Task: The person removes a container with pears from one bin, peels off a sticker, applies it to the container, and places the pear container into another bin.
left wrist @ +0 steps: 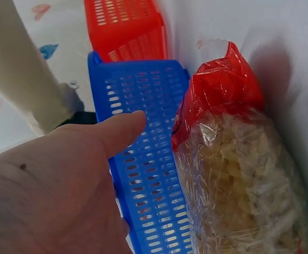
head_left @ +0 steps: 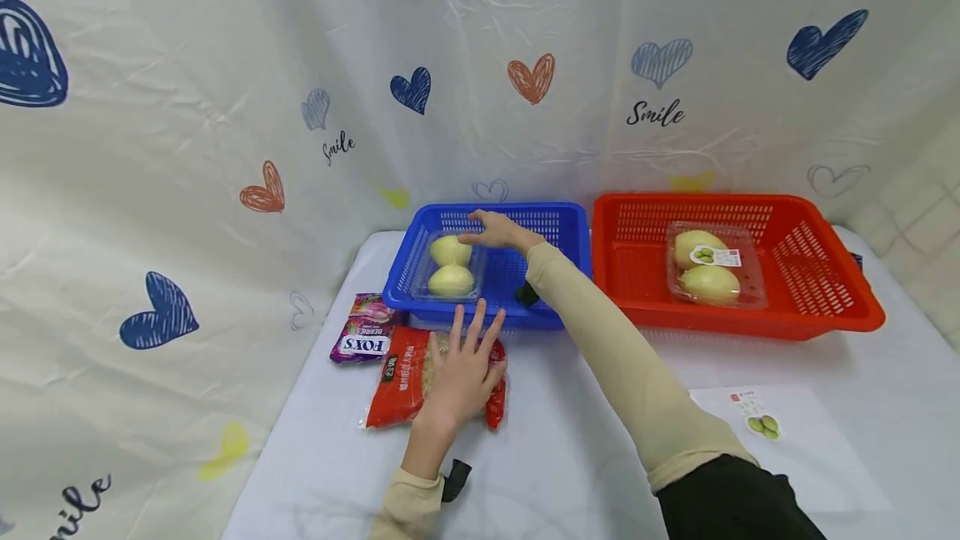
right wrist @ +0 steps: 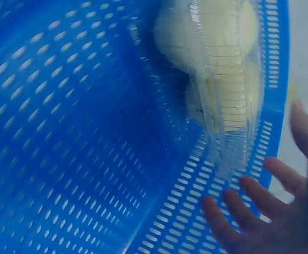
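My left hand, fingers spread, hovers over a red and clear bag of dried noodles in front of the blue basket. In the left wrist view the noodle bag stands out beside that hand, next to the basket's slotted wall. My right hand reaches over the blue basket with spread fingers, near a clear plastic box that holds two pale yellow-green melons. In the right wrist view the fingers extend near the box's end, with nothing in their grasp.
A red basket at the right holds another clear box of two melons with a label. A purple Fox's Berries packet lies left of the noodle bag. A white sheet with a melon picture lies on the table's right side.
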{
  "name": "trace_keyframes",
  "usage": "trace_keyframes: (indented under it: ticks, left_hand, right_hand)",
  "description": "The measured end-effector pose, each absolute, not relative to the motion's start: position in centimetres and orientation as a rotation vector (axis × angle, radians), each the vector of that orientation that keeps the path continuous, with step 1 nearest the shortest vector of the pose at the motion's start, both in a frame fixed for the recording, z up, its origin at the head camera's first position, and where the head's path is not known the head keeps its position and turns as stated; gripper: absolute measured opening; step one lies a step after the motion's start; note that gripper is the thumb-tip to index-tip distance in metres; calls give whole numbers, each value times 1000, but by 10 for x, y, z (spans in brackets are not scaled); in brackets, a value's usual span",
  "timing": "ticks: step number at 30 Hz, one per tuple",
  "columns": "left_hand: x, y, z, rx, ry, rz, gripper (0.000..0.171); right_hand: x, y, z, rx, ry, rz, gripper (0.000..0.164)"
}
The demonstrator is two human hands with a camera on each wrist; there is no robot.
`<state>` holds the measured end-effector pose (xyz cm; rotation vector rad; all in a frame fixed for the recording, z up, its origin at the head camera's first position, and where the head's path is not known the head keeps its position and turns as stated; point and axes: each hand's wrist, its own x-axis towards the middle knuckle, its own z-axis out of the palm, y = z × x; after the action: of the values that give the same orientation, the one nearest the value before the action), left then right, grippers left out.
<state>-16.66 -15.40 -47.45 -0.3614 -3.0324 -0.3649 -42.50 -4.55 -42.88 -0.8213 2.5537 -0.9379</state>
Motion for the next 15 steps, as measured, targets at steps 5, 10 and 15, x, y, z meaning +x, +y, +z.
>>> trace_keyframes:
  ticks: [5, 10, 15]
  left_hand:
    - [-165, -151, -477, -375, -3026, -374, 76]
    - [-164, -151, -480, -372, -3022, -392, 77]
    - [-166, -155, -483, -365, -2997, -390, 78]
  right_hand:
    - [-427, -43, -447, -650, 2445, -891, 83]
    - [-426, -42, -450, -465, 2254, -1163, 88]
    - [-424, -40, -437, -480, 2137, -1286, 88]
